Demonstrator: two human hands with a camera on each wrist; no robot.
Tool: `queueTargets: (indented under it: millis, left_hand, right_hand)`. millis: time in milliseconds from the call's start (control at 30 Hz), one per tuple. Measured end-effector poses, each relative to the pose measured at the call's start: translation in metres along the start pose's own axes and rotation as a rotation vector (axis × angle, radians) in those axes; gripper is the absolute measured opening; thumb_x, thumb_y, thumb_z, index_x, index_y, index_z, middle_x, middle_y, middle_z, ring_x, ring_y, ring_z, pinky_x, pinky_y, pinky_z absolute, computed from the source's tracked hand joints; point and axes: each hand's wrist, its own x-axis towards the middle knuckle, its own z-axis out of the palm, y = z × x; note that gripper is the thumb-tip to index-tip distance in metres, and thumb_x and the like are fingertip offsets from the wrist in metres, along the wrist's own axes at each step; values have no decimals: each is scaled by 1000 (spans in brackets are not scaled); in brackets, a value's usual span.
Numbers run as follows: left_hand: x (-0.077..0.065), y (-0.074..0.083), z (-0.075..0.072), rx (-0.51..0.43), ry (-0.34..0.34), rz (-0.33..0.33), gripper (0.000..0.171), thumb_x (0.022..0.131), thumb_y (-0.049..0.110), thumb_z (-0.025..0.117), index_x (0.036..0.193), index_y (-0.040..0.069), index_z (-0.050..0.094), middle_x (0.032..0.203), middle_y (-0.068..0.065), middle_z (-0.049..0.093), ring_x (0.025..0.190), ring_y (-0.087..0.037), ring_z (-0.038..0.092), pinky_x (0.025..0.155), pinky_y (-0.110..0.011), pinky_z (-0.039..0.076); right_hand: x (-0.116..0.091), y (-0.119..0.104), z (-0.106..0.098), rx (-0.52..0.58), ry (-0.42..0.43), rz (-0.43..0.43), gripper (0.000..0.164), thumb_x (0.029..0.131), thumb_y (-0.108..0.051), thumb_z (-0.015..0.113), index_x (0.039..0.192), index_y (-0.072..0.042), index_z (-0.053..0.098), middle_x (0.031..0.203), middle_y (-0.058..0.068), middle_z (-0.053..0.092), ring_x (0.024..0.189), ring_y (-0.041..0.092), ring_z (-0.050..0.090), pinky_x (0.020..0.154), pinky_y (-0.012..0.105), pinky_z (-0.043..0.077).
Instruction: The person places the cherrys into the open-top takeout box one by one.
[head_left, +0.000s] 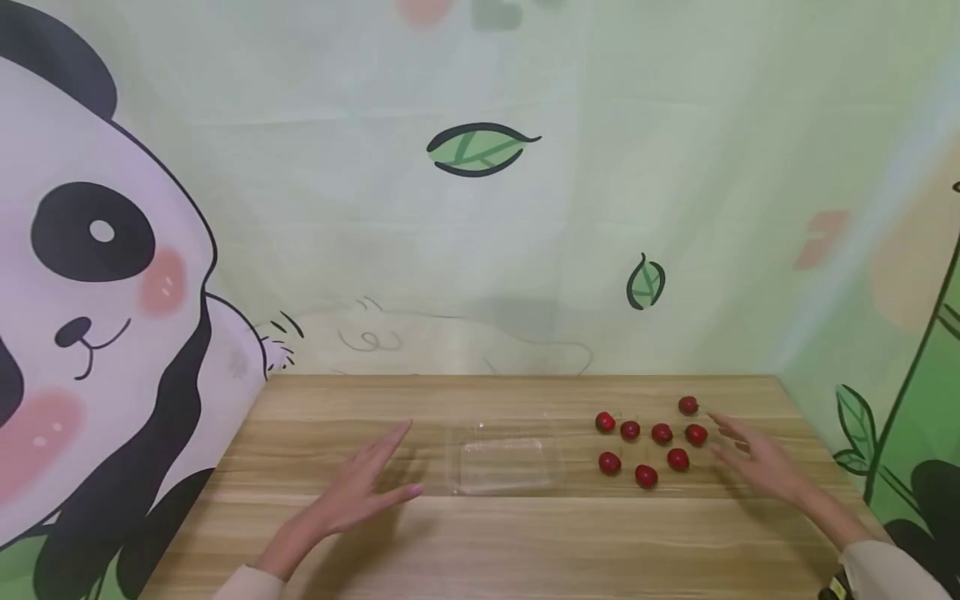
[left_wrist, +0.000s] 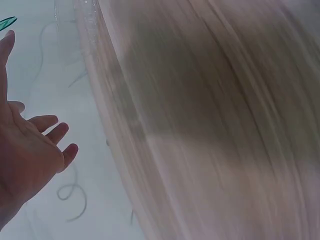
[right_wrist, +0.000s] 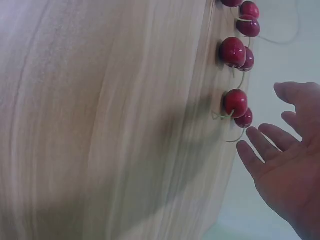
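Several dark red cherries [head_left: 662, 433] with thin stems lie spread on the right half of the wooden table. My right hand [head_left: 761, 462] hovers just right of them, fingers extended toward the nearest cherry [head_left: 696, 435] and holding nothing. In the right wrist view that hand [right_wrist: 287, 145] has its fingers spread beside the cherries [right_wrist: 235, 103]. A clear plastic box [head_left: 504, 462] rests left of the cherries, hard to make out against the wood. Left of the box, my left hand [head_left: 360, 487] is held above the table, thumb apart from the straight fingers, with nothing in it.
The wooden table [head_left: 525, 546] ends at the back against a pale green cloth [head_left: 360, 208] printed with a panda [head_left: 90, 333] and leaves. More green cloth [head_left: 918, 400] stands along the right side.
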Motion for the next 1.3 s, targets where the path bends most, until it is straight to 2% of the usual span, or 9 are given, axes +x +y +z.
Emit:
queueTargets:
  millis: [167,267,333,400,533,667,767,933,1300]
  left_hand:
    - [11,1,12,-75,-29,-28,92,93,53,68,165,23,18,169,-15,26,150,-49,32,118,-74,22]
    - [19,3,21,-117,-52,-38,92,94,53,67,165,22,18,170,-15,24,152,-48,28,120,-73,19]
    - [25,5,27,-151,-70,-41,93,94,51,68,165,20,17,170,-16,22,154,-47,24,121,-71,17]
    - [30,8,31,-200,-92,-55,93,94,49,68,166,19,16,171,-16,19,155,-46,21,123,-70,15]
    - [36,9,38,-288,-122,-107,93,95,47,68,166,23,13,171,-16,17,156,-44,18,123,-69,15]
    - [40,8,42,-351,-123,-134,92,96,45,69,166,26,13,165,-23,31,151,-47,30,119,-73,24]
    - [42,8,44,-407,-124,-139,90,96,42,69,166,25,13,162,-25,36,144,-49,41,114,-74,32]
    - [47,6,46,-444,-124,-147,90,97,40,68,166,25,13,167,-18,28,144,-47,43,114,-69,35]
    - [48,2,50,-440,-172,-154,95,95,41,71,166,19,12,169,-18,25,152,-44,31,119,-71,25]
  right_hand:
    - [4,7,2,12,63,10,48,100,-5,61,140,17,47,132,44,55,114,58,60,90,62,56]
    - [7,11,2,-12,128,14,42,97,1,64,132,19,53,121,41,62,103,52,65,81,42,63]
    - [8,15,3,-34,163,28,38,95,2,65,128,19,56,115,39,66,98,49,67,75,30,61]
    - [10,18,3,-51,181,52,35,95,1,65,125,19,59,112,37,68,95,48,68,72,25,58]
    - [11,22,4,-63,170,117,33,96,-3,64,122,19,61,113,38,67,98,50,69,80,43,62]
    - [11,24,5,-74,139,178,34,98,-7,64,119,19,62,118,40,65,101,51,68,86,58,58]
    - [12,25,7,-78,130,190,33,98,-8,64,117,18,63,117,39,66,99,50,69,85,57,59]
    - [16,26,11,-91,131,192,32,98,-9,65,116,17,65,115,38,67,99,49,69,85,58,58]
    - [16,21,25,-53,150,214,26,96,-9,68,110,13,70,110,33,72,102,49,69,86,55,58]
